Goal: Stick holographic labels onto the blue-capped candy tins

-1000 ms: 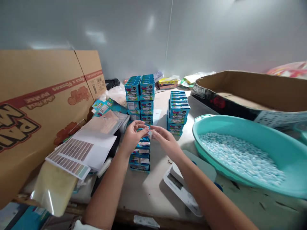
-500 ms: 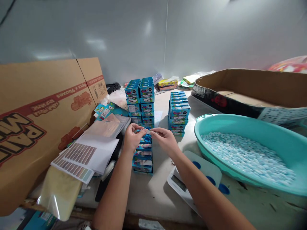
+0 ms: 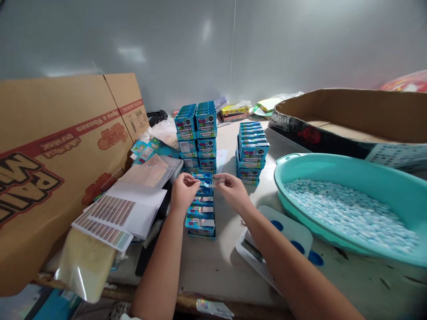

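Right between the fingertips of left hand [image 3: 183, 193] and right hand [image 3: 231, 191]: thin shiny strip [image 3: 207, 183], stretched across the gap, roughly level. Fingers pinched closed on both sides, one end each. Just under the fingers, running toward the near side: row of blue boxes [image 3: 200, 224], pale shiny bands across several tops, partly hidden by the hands. Just beyond the fingers: tall double stack [image 3: 196, 126] of similar blue boxes, "CARAMELO MACIZO" on fronts. Right of the fingers, slightly back: shorter stack [image 3: 252, 155], same kind. Between both stacks: white sheet [image 3: 221, 161] flat on worktop [image 3: 200, 275]. Right of the fingers, toward the near side: white scale [image 3: 245, 249], partly covered by right forearm [image 3: 283, 258]. Left of the fingers: loose papers [image 3: 150, 204], plus printed sheet [image 3: 113, 211] with rows of brownish bars; nearer side of those, yellowish glossy packet [image 3: 87, 262] over the worktop edge. Farther right of the fingers: turquoise basin [image 3: 333, 163], holding many small pale-blue and white pieces [image 3: 350, 213]. Farther left: big cardboard box [image 3: 66, 115], lettering upside down. Well right and back: low open carton [image 3: 296, 131], black outer side. Farthest beyond the fingers: yellow box [image 3: 235, 110], then grey wall [image 3: 183, 53].
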Demonstrator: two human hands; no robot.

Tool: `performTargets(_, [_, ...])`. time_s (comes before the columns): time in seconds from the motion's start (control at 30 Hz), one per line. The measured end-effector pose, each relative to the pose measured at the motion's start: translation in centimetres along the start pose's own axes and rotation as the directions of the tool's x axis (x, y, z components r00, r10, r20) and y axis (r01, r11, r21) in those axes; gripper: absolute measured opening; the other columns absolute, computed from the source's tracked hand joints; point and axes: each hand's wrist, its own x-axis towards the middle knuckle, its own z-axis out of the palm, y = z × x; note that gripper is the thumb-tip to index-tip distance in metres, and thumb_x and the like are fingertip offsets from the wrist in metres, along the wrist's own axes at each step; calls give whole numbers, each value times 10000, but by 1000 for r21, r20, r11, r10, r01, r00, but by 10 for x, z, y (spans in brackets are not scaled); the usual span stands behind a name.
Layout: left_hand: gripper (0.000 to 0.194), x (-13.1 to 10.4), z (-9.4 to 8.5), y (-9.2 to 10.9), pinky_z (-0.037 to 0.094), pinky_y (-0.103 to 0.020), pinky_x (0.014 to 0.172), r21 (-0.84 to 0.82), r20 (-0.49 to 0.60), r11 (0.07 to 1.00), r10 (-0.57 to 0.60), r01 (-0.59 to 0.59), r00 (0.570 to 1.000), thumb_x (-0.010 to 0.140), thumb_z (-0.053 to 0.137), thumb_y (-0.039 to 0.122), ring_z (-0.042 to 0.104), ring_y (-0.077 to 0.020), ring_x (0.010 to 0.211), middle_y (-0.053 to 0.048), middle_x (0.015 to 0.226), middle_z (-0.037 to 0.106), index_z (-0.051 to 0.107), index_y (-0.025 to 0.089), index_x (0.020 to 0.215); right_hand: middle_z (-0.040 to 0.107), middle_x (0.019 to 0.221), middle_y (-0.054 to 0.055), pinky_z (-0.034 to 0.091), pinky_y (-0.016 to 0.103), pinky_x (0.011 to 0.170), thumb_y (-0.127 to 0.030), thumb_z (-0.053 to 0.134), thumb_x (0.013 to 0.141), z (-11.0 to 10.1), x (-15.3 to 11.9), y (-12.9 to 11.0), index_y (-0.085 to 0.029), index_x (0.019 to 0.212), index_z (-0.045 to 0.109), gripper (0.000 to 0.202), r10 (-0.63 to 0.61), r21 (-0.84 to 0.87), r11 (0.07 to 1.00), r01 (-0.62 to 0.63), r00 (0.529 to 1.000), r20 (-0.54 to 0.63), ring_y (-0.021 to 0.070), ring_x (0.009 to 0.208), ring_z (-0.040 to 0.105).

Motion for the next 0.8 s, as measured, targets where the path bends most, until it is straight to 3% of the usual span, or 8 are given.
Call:
performTargets(0.17, [160,4,-9,1,513,-303,802,164,-29,986,5,0,1000,782,728,233,684,-183,797,-41,855,727,616,201,891,671,696,33,447,294,579,-408,686,679,-1,-1,-2,-179,826,721,275,15,33,999,-15,1000,5,169,631,567])
performTargets(0.27, [217,5,-13,4,501,-310,856,212,59,975,55,-66,997,862,684,350,668,-206,923,-80,1025,728,695,197,1016,704,779,39,510,325,697,-387,682,693,0,-5,-9,-197,834,718,240,-39,116,993,34,998,43,185,730,626])
performTargets(0.33, [281,3,-14,5,486,-303,897,155,158,980,97,-121,983,911,623,435,651,-218,1022,-88,1118,718,724,198,1022,704,788,32,525,339,738,-368,687,707,1,-7,-12,-207,842,716,212,-83,170,983,70,994,69,188,753,641])
performTargets(0.47, [396,0,-12,8,474,-269,760,19,307,999,18,-26,952,887,597,541,629,-185,806,-46,819,702,703,174,780,698,787,28,523,337,728,-359,693,727,2,-8,-13,-214,845,714,188,-99,169,982,87,993,63,185,744,637])
performTargets(0.6, [330,-2,-11,8,422,-257,667,139,210,989,25,-56,977,848,643,455,565,-150,679,-6,683,632,683,173,682,695,756,25,522,335,719,-337,668,703,3,-6,-9,-210,833,714,187,-82,145,986,76,996,40,185,731,630])
performTargets(0.8, [213,-1,-6,0,448,-270,695,350,62,920,162,-174,985,791,754,375,611,-151,736,-24,820,654,750,190,685,651,689,8,463,297,623,-322,583,657,5,-4,-3,-195,794,691,216,-33,78,996,33,999,3,160,647,562])
